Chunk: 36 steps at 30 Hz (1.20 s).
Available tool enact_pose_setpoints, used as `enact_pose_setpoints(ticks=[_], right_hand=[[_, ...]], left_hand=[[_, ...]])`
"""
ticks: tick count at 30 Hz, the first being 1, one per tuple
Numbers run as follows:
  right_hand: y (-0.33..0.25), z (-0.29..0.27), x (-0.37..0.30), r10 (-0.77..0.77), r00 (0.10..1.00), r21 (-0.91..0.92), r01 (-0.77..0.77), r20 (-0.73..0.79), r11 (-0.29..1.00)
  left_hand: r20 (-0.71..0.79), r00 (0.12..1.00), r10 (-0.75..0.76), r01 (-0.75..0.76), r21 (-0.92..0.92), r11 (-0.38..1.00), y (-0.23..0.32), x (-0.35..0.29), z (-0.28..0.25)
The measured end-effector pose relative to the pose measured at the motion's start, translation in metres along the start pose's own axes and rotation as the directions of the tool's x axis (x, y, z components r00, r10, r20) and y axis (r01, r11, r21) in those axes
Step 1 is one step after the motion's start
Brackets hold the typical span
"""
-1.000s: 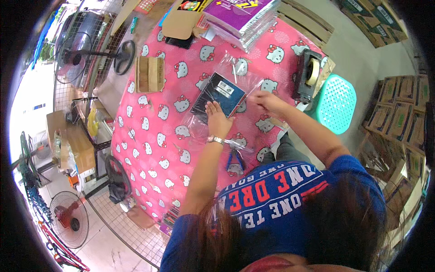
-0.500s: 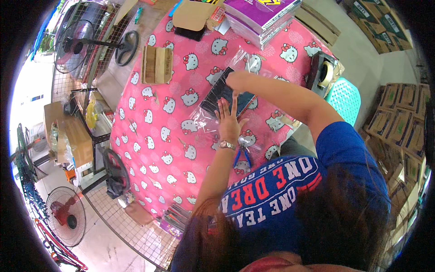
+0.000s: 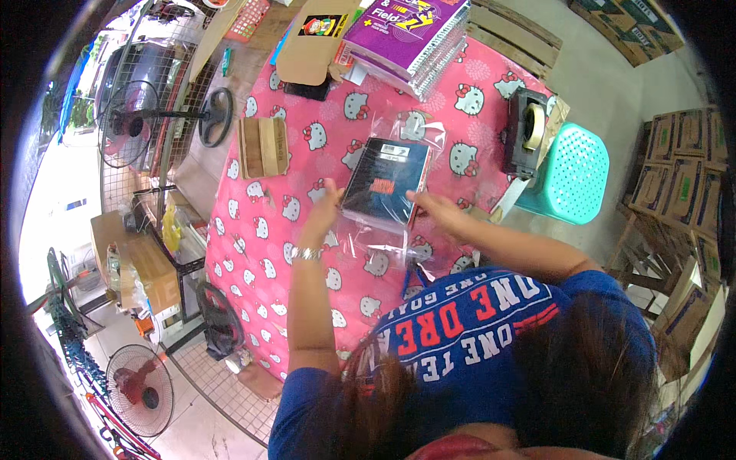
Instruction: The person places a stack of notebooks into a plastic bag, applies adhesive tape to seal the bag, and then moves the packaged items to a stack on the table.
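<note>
A dark blue book (image 3: 387, 184), with a white label near its far edge and small red print, lies inside a loose clear plastic wrap (image 3: 376, 236). Its cover faces up over the pink tablecloth. At the book's left edge is my left hand (image 3: 325, 212), closed against the side. My right hand (image 3: 435, 211) grips the near right edge, thumb on top and the other fingers mostly hidden below. Blue-handled pliers (image 3: 414, 277) lie close to my shirt, partly covered by plastic.
A stack of purple books (image 3: 406, 38) stands at the far side. A tape dispenser (image 3: 527, 132) sits at the right edge, beside a turquoise stool (image 3: 576, 175). Cardboard pieces (image 3: 263, 147) lie to the left. Fans (image 3: 140, 389) and a wire rack stand beyond the table.
My left hand has gone from lying flat on the book to its left edge. My right hand has moved from the far end to the near right edge. The label is now uncovered.
</note>
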State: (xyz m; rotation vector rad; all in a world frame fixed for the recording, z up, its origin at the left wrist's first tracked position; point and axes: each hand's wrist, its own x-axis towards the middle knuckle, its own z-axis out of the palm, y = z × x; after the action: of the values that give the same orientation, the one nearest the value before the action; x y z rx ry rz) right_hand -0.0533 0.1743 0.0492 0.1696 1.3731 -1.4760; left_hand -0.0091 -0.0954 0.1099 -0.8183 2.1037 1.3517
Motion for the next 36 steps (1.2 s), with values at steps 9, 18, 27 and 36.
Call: enact_pose_setpoints(ticks=[9, 18, 27, 36], right_hand=[[-0.16, -0.035, -0.074, -0.071, 0.985, -0.807, 0.171, 0.159, 0.566], [-0.145, -0.073, -0.069, -0.715, 0.69, -0.343, 0.702, 0.11, 0.625], [-0.093, -0.041, -0.052, -0.595, 0.453, -0.565, 0.825, 0.664, -0.001], [-0.101, -0.037, -0.055, -0.634, 0.393, -0.628, 0.754, 0.666, -0.193]], left_hand=[[-0.167, 0.982, 0.085, -0.027, 0.322, 0.946, 0.051, -0.056, 0.028], [-0.802, 0.547, 0.239, -0.535, -0.115, 0.837, 0.045, -0.109, 0.051], [-0.662, 0.528, 0.532, -0.697, 0.02, 0.717, -0.006, -0.08, 0.13], [-0.294, 0.573, 0.765, -0.444, 0.673, 0.591, 0.044, -0.071, 0.108]])
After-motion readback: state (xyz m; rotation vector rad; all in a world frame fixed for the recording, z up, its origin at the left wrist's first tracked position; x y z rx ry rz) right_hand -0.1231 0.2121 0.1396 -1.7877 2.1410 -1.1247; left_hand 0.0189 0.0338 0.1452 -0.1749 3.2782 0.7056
